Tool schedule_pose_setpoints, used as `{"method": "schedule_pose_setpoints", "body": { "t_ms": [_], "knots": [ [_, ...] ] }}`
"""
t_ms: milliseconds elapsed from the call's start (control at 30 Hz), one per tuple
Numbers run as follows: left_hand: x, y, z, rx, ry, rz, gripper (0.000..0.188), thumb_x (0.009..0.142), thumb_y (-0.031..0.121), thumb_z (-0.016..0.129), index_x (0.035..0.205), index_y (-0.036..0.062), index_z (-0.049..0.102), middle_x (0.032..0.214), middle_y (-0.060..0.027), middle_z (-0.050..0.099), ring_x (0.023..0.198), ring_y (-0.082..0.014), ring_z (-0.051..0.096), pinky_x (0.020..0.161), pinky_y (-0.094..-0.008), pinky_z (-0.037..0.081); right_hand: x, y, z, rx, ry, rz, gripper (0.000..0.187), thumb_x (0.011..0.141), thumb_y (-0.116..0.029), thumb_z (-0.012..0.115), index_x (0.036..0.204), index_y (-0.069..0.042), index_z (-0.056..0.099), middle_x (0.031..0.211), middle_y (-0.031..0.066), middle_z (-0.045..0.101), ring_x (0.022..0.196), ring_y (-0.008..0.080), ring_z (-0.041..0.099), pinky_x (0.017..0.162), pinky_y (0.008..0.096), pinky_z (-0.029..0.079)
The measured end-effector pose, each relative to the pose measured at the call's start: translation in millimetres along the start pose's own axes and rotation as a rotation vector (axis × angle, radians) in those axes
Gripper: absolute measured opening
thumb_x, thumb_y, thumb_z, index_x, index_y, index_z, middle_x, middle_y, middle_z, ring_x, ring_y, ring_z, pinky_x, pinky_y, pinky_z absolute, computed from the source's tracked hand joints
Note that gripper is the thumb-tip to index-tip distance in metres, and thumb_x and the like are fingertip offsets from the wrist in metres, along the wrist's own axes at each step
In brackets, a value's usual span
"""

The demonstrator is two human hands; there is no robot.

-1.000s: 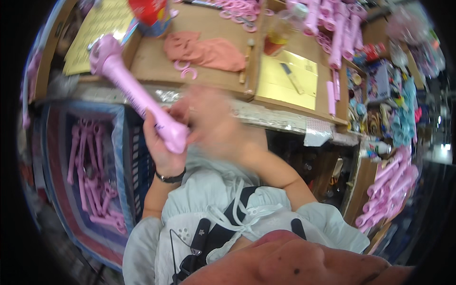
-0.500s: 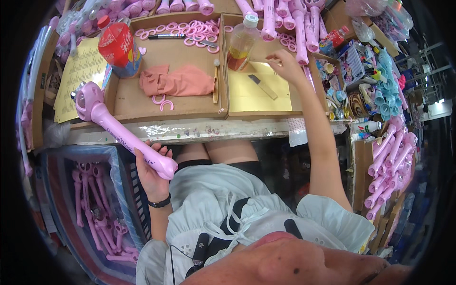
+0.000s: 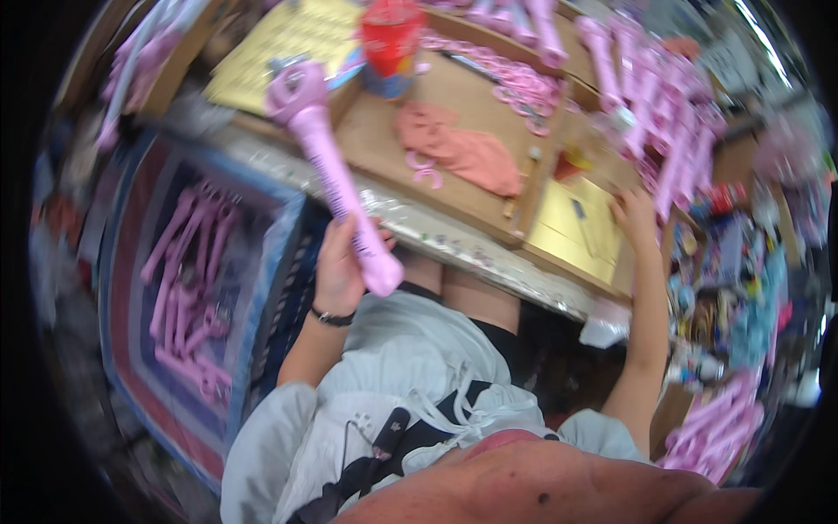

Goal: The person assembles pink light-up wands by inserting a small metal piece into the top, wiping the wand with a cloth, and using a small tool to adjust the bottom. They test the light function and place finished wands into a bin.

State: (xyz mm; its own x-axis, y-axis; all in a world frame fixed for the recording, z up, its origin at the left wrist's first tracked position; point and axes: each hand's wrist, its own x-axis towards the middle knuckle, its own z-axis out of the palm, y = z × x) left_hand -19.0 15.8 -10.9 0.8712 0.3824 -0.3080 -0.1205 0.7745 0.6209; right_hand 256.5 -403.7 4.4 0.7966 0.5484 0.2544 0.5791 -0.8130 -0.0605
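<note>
My left hand (image 3: 339, 272) is closed around the lower part of a pink toy wand (image 3: 325, 162) with dark lettering along its shaft. The wand tilts up and left, its round open head near the cardboard tray's left corner. My right hand (image 3: 635, 217) is by the right edge of a yellow sheet (image 3: 559, 237), fingers apart and nothing visible in them, though blurred. On that sheet lies a small flat blade-like tool (image 3: 581, 217). Beside it, a clear bottle (image 3: 572, 162) holds reddish-yellow liquid.
A cardboard tray (image 3: 371, 166) holds a salmon cloth (image 3: 463, 150), pink rings (image 3: 524, 87), a brush (image 3: 515, 196) and a red bottle (image 3: 389, 52). At lower left stands a lined crate (image 3: 122, 306) with several wands. More pink wands (image 3: 672, 113) are heaped at the far right.
The whole view has turned and blurred, shifting the table contents right and down. My left hand still holds the wand, now more upright. My right hand appears lower, nearer the yellow sheet's edge.
</note>
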Motion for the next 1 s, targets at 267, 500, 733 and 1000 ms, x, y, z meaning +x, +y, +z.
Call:
{"method": "schedule_pose_setpoints", "body": {
  "t_ms": [267,500,733,1000],
  "knots": [
    [-0.1,5.8,12.7,-0.007,0.042,-0.008,0.025,0.093,0.022,0.052,0.110,0.0050,0.045,0.096,-0.0114,0.060,0.082,-0.0215,0.064,0.077,-0.0368,0.054,-20.5,-12.2,17.6,-0.072,0.056,0.035,0.027,0.086,-0.015,0.057,0.110,-0.002,0.060,0.103,0.0151,0.058,0.094,0.0322,0.054,0.085,0.0399,0.042],
    [0.0,9.1,14.8,-0.029,0.035,-0.026,0.030,0.091,0.019,0.055,0.112,0.0036,0.041,0.096,-0.0119,0.058,0.082,-0.0212,0.063,0.077,-0.0362,0.053,-31.7,-2.5,21.0,0.077,0.063,0.070,0.027,0.088,-0.013,0.055,0.112,0.000,0.059,0.107,0.0169,0.057,0.099,0.0329,0.054,0.086,0.0378,0.043],
    [2.6,3.4,2.8,-0.009,0.009,-0.003,0.023,0.093,0.023,0.052,0.106,0.0049,0.046,0.095,-0.0113,0.061,0.083,-0.0220,0.063,0.078,-0.0374,0.053,-33.0,-1.1,17.5,0.148,0.039,0.101,0.029,0.085,-0.008,0.056,0.113,0.001,0.057,0.113,0.0183,0.056,0.108,0.0337,0.052,0.093,0.0389,0.040],
    [6.9,3.4,-1.2,-0.002,-0.036,-0.061,0.033,0.094,0.028,0.049,0.107,-0.0022,0.052,0.096,-0.0108,0.061,0.086,-0.0207,0.060,0.082,-0.0348,0.049,-28.3,1.9,3.0,0.127,-0.083,0.046,0.054,0.077,-0.030,0.066,0.120,-0.001,0.053,0.119,0.0189,0.054,0.109,0.0353,0.051,0.095,0.0408,0.040]
  ]
}}
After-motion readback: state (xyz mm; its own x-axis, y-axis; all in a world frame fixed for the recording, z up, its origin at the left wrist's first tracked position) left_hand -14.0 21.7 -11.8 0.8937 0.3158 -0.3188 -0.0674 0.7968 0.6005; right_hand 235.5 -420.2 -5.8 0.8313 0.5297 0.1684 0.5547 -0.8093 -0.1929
